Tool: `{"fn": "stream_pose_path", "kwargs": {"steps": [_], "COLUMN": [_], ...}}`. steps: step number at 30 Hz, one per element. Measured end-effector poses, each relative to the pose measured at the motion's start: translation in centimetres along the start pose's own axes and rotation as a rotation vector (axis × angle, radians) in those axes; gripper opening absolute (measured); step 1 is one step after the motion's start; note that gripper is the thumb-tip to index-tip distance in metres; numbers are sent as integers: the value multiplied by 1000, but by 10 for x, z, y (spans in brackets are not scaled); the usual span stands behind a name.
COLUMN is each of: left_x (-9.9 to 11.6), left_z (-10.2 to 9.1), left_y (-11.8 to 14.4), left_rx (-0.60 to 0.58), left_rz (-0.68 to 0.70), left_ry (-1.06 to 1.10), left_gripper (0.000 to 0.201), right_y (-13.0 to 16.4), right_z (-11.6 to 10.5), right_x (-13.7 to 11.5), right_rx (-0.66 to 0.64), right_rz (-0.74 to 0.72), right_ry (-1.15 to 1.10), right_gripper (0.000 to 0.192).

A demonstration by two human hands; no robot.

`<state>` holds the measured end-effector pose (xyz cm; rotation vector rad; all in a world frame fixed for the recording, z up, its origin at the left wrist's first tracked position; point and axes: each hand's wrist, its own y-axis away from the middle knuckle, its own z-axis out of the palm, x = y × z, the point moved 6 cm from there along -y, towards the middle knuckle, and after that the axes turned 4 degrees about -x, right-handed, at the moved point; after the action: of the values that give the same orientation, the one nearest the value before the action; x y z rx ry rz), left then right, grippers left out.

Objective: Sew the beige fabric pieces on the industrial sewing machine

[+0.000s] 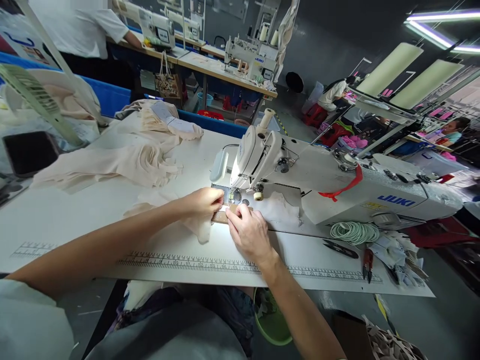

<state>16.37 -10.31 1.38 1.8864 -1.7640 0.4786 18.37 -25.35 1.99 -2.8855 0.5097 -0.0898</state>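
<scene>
Nearest the head camera lay a pale sleeve (33,320) at the lower left, and beyond it two bare hands met on the surface (56,215), at the working end of a sewing machine (258,155). Thin pale cloth (200,230) spread from beneath the left hand (204,202), draping toward the front edge, while a small white strip (225,208) showed between the hands, just in front of the needle area, over a brown piece (220,216) with tiny marks. The left fingers were curled together; those of the right hand (249,230) were bent, tips close together and low over the brown piece. What either set clamped could not be told from this angle.

Good work here, as a judgement, called for light, flat guidance: edges lined up, both hands feeding evenly rather than tugging, fingertips well aside from the needle. Smoothing the loose drape under the left hand seemed wise, since a fold could have been caught in the stitching. Red-handled snips (368,264) lay to the right, near a mint cord coil (354,232), and were best left there, well apart from the cloth
</scene>
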Motion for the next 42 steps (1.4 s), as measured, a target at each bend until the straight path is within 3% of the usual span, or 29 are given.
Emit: {"fn": "stream_pose_path", "kwargs": {"steps": [2,4,6,8,15,23,35,42], "left_x": [10,26,40,46,40,25,21,21], "left_z": [-2,2,14,26,37,34,37,36], "left_y": [8,23,39,52,56,32,16,15], "left_rx": [114,235,283,296,313,264,249,220], "left_rz": [63,215,374,449,458,430,412,386], "left_ry": [-199,-398,-489,-501,-519,-499,-591,-561], "left_gripper": [11,13,17,23,33,33,31,31], "right_y": [-1,-1,-2,-2,-1,-4,-2,-2], "right_z": [0,0,1,1,-1,-1,3,7], "right_x": [-1,-1,0,0,1,35,40,49], "right_rx": [-5,-8,-14,-15,-5,126,96,155], "right_rz": [-4,-4,-2,-1,4,143,157,208], "right_ry": [14,22,20,10,-21,-58,-61,-315], "right_gripper": [31,29,27,26,30,36,34,31]}}
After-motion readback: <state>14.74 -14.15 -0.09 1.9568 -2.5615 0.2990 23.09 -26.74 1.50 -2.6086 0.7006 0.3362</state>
